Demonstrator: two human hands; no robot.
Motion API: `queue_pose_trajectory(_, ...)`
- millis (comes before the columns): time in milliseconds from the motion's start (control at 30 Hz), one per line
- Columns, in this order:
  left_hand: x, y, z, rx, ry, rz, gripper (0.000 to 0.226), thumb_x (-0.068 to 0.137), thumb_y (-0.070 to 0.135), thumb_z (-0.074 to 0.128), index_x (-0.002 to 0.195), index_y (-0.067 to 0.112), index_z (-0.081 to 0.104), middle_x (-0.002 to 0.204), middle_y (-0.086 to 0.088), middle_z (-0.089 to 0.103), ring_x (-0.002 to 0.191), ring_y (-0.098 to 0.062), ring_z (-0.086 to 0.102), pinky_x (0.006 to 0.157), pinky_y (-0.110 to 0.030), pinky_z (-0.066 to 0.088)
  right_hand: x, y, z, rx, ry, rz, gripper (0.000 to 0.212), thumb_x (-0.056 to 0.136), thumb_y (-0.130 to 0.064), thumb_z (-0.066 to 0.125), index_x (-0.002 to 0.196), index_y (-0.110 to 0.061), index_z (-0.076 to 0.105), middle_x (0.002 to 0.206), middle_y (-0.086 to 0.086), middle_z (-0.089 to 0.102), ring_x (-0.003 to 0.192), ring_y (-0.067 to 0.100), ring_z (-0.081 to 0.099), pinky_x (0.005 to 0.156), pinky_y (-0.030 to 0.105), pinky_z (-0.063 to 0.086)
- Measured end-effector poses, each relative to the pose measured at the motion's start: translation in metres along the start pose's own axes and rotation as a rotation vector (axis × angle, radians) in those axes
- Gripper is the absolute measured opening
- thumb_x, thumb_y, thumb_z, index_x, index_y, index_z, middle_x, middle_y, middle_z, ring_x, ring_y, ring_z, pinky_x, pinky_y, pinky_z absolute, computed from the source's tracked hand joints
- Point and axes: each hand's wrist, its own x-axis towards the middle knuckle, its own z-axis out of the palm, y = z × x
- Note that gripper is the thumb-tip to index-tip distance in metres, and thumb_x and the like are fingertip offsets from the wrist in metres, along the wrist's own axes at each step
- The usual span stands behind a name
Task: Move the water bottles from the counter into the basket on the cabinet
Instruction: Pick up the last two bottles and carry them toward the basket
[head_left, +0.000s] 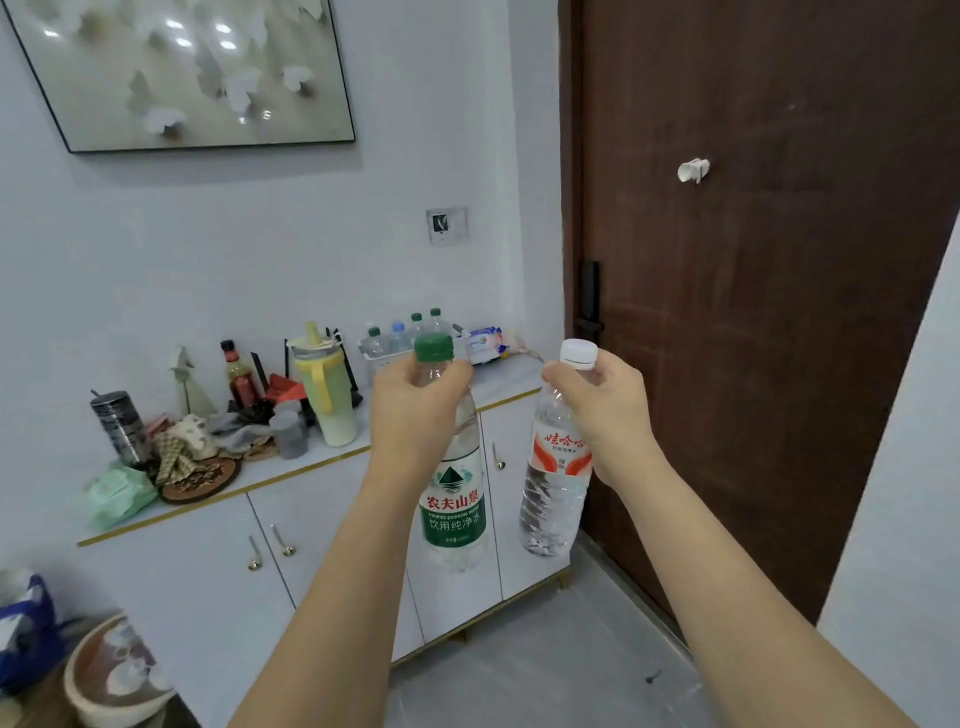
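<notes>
Both forearms reach out from the bottom edge, each of the hands closed around the neck of a water bottle that hangs upright in the air. Left hand (415, 410) is clamped on the green-cap bottle (454, 499); right hand (605, 410) is clamped on the white-cap bottle (553, 483). The two hands are apart, the bottles near each other but not touching.

White basket (376, 355) sits at the far end of the cabinet's worktop (498, 382), near the wall corner, with several bottles already standing in it. A packet of wipes (484, 343) lies just beside it.

Risks, as I judge them: a grip this high lets the bottles swing, so they could knock together or strike those already in the basket and tip them. Free room in the basket looks tight, though its near side is hidden behind the left hand. Lowering both at once may jam them.

Clutter fills the worktop's left part: a yellow jug (324, 395), a sauce bottle (236, 371), a steel tumbler (118, 426), cloths. Pale wall behind carries a framed picture (182, 73); a brown door (753, 260) stands to the right, over a grey tiled floor (545, 670).
</notes>
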Motion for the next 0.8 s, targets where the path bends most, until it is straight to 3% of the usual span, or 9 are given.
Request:
queue_pose_trajectory(100, 0.044, -0.02, 0.001, 0.023, 0.012, 0.003, 0.018, 0.07, 0.031, 0.065, 0.078, 0.015, 0.067, 0.081, -0.012, 0.071, 0.069, -0.02, 0.066, 0.072, -0.044, 0.055, 0.038, 0.014, 0.025, 0.032, -0.015, -0.014, 0.006, 0.08, -0.016, 0.071, 0.076, -0.014, 0.067, 0.071, -0.003, 0.064, 0.07, 0.012, 0.059, 0.067, 0.032, 0.05)
queue_pose_trajectory(300, 0.116, -0.064, 0.001, 0.058, 0.005, -0.008, 0.01, 0.07, 0.032, 0.065, 0.077, 0.03, 0.071, 0.074, 0.005, 0.074, 0.067, -0.01, 0.067, 0.067, -0.041, 0.056, 0.1, 0.048, 0.074, 0.039, -0.045, 0.005, 0.014, 0.08, -0.017, 0.071, 0.073, -0.026, 0.065, 0.064, -0.015, 0.066, 0.07, 0.009, 0.063, 0.066, 0.031, 0.051)
queue_pose_trajectory(433, 0.17, -0.092, 0.003, 0.015, -0.013, -0.029, 0.011, 0.069, 0.032, 0.065, 0.076, 0.024, 0.071, 0.073, 0.002, 0.073, 0.063, -0.008, 0.063, 0.066, -0.04, 0.055, 0.144, 0.072, 0.105, 0.023, -0.012, 0.02, 0.008, 0.079, -0.021, 0.073, 0.077, -0.027, 0.067, 0.07, -0.011, 0.07, 0.076, 0.013, 0.068, 0.066, 0.032, 0.053)
queue_pose_trajectory(533, 0.215, -0.107, -0.001, 0.011, -0.038, 0.003, 0.006, 0.073, 0.028, 0.066, 0.071, 0.023, 0.069, 0.066, 0.008, 0.069, 0.058, -0.003, 0.059, 0.062, -0.032, 0.049, 0.179, 0.085, 0.132, -0.002, 0.018, 0.007, 0.005, 0.08, -0.021, 0.073, 0.083, -0.021, 0.07, 0.074, -0.007, 0.071, 0.075, 0.013, 0.07, 0.066, 0.033, 0.055)
queue_pose_trajectory(633, 0.264, -0.118, -0.01, 0.026, -0.048, 0.024, 0.014, 0.075, 0.03, 0.065, 0.073, 0.017, 0.067, 0.063, 0.008, 0.065, 0.057, -0.005, 0.057, 0.064, -0.034, 0.048, 0.217, 0.091, 0.165, -0.015, 0.064, -0.018, 0.007, 0.08, -0.02, 0.073, 0.083, -0.016, 0.07, 0.072, -0.004, 0.071, 0.07, 0.011, 0.069, 0.064, 0.032, 0.055)
queue_pose_trajectory(733, 0.315, -0.131, -0.017, 0.01, -0.053, 0.035, 0.014, 0.076, 0.029, 0.066, 0.074, 0.014, 0.066, 0.063, 0.008, 0.064, 0.062, -0.01, 0.058, 0.067, -0.037, 0.049, 0.253, 0.098, 0.198, -0.01, 0.09, -0.029, 0.007, 0.079, -0.022, 0.073, 0.082, -0.017, 0.069, 0.078, 0.0, 0.072, 0.08, 0.02, 0.07, 0.071, 0.038, 0.055)
queue_pose_trajectory(800, 0.345, -0.141, -0.016, 0.01, -0.056, 0.041, 0.02, 0.075, 0.03, 0.065, 0.076, 0.01, 0.066, 0.069, -0.005, 0.066, 0.066, -0.017, 0.058, 0.072, -0.045, 0.052, 0.276, 0.105, 0.215, -0.011, 0.095, -0.041, 0.007, 0.079, -0.023, 0.073, 0.082, -0.018, 0.069, 0.078, 0.0, 0.072, 0.079, 0.019, 0.069, 0.071, 0.036, 0.056)
